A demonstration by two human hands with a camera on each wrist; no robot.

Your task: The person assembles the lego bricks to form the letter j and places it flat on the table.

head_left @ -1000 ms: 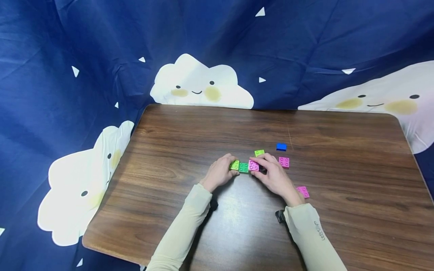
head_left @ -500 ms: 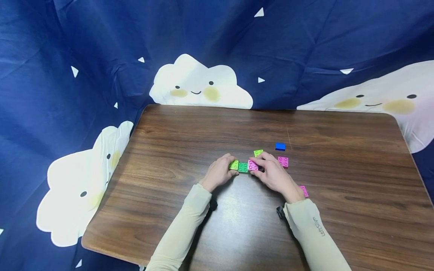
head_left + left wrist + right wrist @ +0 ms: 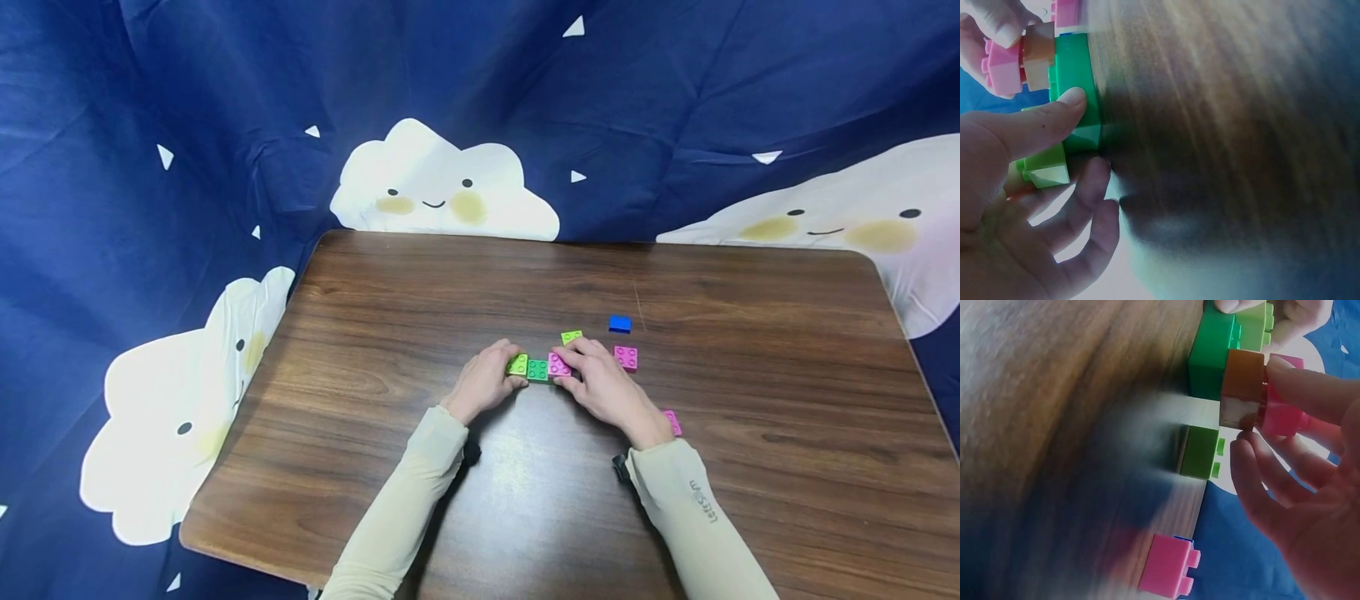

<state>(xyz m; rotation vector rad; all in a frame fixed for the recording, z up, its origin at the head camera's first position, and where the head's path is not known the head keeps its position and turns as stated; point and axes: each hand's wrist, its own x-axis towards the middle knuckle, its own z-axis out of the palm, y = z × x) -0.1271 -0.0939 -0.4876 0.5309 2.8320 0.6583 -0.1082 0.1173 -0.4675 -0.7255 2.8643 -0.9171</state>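
Observation:
My left hand [image 3: 483, 383] grips the left end of a long green toy building brick [image 3: 1074, 59], which bears a light green brick [image 3: 518, 365]; its thumb lies along the green side in the left wrist view. Bare green studs show in the middle. My right hand [image 3: 603, 392] pinches a pink brick [image 3: 558, 365] above an orange brick [image 3: 1242, 375]. A narrow gap with stud edges shows between pink and orange in the right wrist view. The orange brick is at the green brick's right end, jutting past it; whether it is fully seated I cannot tell.
Beyond the right hand lies a loose light green brick [image 3: 1199, 453]. To its right are a blue brick [image 3: 620, 323] and a pink brick [image 3: 626, 357]. Another pink brick [image 3: 673, 423] is partly hidden by the right forearm. All rest on the brown wooden table [image 3: 420, 292].
Both hands keep their hold on the bricks almost unmoved. The right forearm has shifted slightly and covers a little more of the nearest pink brick.

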